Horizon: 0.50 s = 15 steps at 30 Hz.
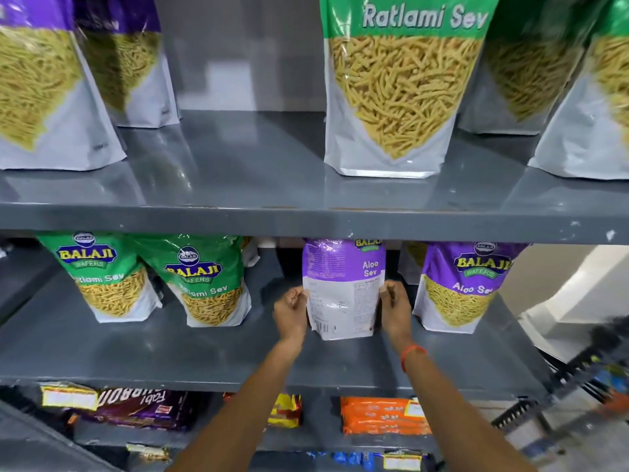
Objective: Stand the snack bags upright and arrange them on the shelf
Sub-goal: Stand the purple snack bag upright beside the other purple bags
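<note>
A purple and white Aloo Sev bag (343, 287) stands upright on the middle grey shelf (204, 349), its printed back side facing me. My left hand (291, 313) pinches its left edge and my right hand (394, 310) grips its right edge. To its right stands another purple Aloo Sev bag (459, 287), front facing out. Two green Ratlami Sev bags (109, 281) (207, 284) stand at the left of the same shelf, leaning slightly.
The upper shelf (258, 185) holds purple bags at the left, a green Ratlami Sev bag (401, 86) in the middle and more green bags at the right. Below lie flat packets, brown (136, 408) and orange (381, 415). A dark rack (578, 379) stands at the right.
</note>
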{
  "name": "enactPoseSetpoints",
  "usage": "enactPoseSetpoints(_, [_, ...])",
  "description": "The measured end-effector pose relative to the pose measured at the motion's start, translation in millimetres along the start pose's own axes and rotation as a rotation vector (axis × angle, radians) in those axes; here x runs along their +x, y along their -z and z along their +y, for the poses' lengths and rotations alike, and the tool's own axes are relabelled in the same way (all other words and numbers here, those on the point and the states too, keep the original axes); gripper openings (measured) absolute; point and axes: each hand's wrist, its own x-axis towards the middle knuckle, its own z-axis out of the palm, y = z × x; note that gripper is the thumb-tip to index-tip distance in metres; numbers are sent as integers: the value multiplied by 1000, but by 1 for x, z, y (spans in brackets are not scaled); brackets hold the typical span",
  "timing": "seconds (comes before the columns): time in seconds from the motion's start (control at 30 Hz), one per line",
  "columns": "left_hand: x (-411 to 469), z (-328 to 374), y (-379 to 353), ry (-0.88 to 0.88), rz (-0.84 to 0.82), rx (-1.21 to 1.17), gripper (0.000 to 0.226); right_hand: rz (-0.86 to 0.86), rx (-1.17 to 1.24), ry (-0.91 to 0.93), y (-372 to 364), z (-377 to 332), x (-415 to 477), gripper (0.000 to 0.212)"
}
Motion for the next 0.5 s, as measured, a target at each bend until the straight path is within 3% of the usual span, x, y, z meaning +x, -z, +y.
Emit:
enactPoseSetpoints(0.23, [8,-20,0,-32,29,30,12,41,-5,26,-2,5,-39,12])
enactPoseSetpoints(0.33, [18,-22,0,-49,-66,85,7,92,-70,82,-3,10,-58,14])
enactPoseSetpoints(0.43, [24,-6,-2,-67,-190,145,12,179,-127,98,-7,10,-61,31])
enactPoseSetpoints(0.5, [13,3,0,-86,-258,139,21,172,-136,87,-10,9,-62,26])
